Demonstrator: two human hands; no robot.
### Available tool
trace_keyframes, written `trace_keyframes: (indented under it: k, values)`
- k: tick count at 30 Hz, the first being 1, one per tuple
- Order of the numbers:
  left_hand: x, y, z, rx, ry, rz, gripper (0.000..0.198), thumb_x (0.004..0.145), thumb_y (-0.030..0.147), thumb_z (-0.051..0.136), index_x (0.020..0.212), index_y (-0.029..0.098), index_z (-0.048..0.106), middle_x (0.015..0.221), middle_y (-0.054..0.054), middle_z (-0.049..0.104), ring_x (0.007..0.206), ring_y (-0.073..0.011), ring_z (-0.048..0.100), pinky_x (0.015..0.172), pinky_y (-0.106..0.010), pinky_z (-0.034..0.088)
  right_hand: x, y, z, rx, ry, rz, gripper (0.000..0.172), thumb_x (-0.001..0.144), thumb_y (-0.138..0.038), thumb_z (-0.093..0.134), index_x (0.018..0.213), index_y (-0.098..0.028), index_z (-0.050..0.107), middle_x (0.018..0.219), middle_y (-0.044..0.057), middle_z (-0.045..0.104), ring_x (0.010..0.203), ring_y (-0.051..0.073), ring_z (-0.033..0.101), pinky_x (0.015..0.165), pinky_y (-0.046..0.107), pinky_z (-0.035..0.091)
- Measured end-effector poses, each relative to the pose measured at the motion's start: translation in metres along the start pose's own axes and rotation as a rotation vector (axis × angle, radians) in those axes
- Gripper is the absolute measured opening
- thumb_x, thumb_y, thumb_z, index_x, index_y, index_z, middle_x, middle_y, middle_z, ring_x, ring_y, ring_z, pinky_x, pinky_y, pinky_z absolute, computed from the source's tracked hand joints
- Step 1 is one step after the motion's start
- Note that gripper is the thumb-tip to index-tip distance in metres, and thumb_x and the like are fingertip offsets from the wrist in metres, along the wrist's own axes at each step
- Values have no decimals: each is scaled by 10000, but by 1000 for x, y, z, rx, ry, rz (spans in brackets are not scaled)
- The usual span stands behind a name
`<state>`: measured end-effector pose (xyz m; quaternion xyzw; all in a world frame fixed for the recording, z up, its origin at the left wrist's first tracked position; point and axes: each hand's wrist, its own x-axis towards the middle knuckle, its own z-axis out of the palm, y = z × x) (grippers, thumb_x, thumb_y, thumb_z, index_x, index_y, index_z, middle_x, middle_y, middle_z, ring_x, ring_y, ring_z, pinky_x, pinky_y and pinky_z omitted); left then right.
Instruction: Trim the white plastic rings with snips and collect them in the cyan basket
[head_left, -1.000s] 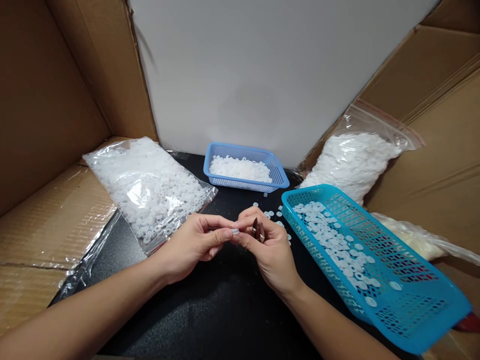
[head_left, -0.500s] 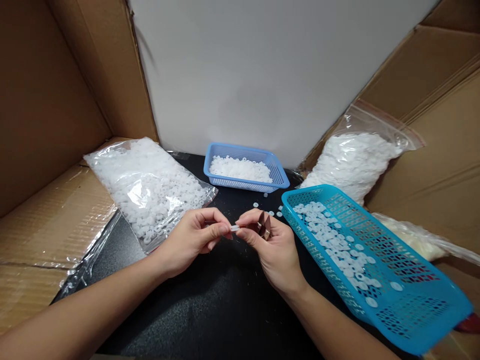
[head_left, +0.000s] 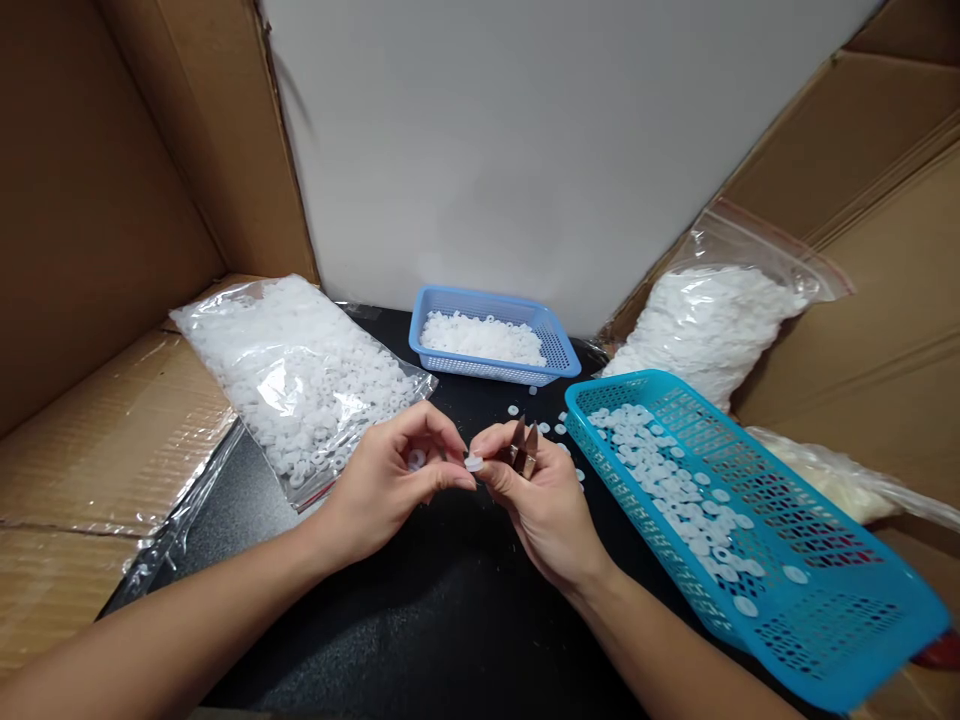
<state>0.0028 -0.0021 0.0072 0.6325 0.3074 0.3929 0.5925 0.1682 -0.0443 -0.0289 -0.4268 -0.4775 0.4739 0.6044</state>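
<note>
Near the middle of the black table my left hand (head_left: 401, 480) is curled around a small white ring (head_left: 416, 459), which shows between its fingers. Its thumb and index fingertip are beside another small white piece (head_left: 473, 464), pinched between the thumb and index finger of my right hand (head_left: 544, 500). A metal tool with two pointed dark tips (head_left: 525, 448) is also held in my right hand, the tips sticking up between the fingers. The rest of the tool is hidden by the hand.
A turquoise basket (head_left: 652, 540) with white rings stands right, a blue basket (head_left: 499, 370) of white pieces at the back. Bags of white pieces lie left (head_left: 300, 380) and back right (head_left: 697, 320). Several loose pieces (head_left: 513, 410) lie between; cardboard walls (head_left: 885, 300) flank the table.
My left fingers have parted from the white piece, and a ring now shows inside my left hand. The piece stays in my right fingertips, turned flatter. The tool tips have tilted slightly.
</note>
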Motion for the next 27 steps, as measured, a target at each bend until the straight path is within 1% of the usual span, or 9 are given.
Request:
trace_keyframes:
  k: [6,9,13,16,18,20,22,25,27]
  values:
    - [3,0,-6,39,46,-64,233,879,356,738,843,147,640,721,21,599,503,-59,447,468,-205,350,-4,-5,-14,-442,-145,54,230,905,-312,682,1101,-199,645,960,39,665,842,160,648,735,277,532]
    - [7,1,-9,16,90,-114,288,864,401,751,851,144,621,792,-8,651,487,-48,417,451,-202,324,-20,7,-23,-911,-274,-83,226,939,-160,573,1142,-208,659,1067,77,632,913,190,660,790,322,547]
    - [5,8,-4,115,100,-36,208,817,328,795,854,139,717,687,-5,631,558,-75,472,521,-193,379,-40,23,-26,-1258,-246,-262,326,929,-102,559,1229,-195,646,987,80,626,834,202,640,704,324,546]
    - [-2,19,5,135,67,39,124,764,256,827,822,156,780,672,-23,661,574,-86,495,524,-187,401,-50,11,-28,-1329,-112,-389,288,970,-135,532,1223,-202,651,999,87,660,885,220,640,757,353,527]
    - [-5,29,11,100,57,66,100,719,205,856,795,174,798,687,-31,698,552,-80,496,501,-176,405,-59,-9,-34,-1239,-14,-421,206,1024,-186,466,1035,-199,671,933,71,666,853,192,642,741,319,503]
    - [-5,39,17,54,48,75,131,671,162,887,771,193,808,688,-29,720,541,-77,518,483,-163,411,-76,-30,-48,-1128,88,-385,375,1059,-275,432,709,-187,533,664,14,567,622,133,564,599,254,443]
    - [-3,46,22,18,27,70,163,650,129,900,764,211,817,683,-23,731,543,-80,556,471,-153,418,-97,-46,-71,-1054,294,-344,437,1066,-338,398,656,-194,451,559,-10,489,482,104,484,492,227,391]
    - [2,51,29,4,-9,85,178,663,99,893,769,226,826,686,-20,742,571,-95,617,477,-151,445,-133,-52,-123,-1013,849,-199,215,1002,-413,519,975,-234,634,806,71,649,612,155,622,548,272,476]
    - [3,52,32,13,-24,119,174,672,99,893,771,227,826,687,-18,745,590,-104,645,494,-157,467,-154,-45,-168,-1005,1037,-123,308,1003,-434,461,1234,-278,593,989,143,657,677,187,646,561,327,479]
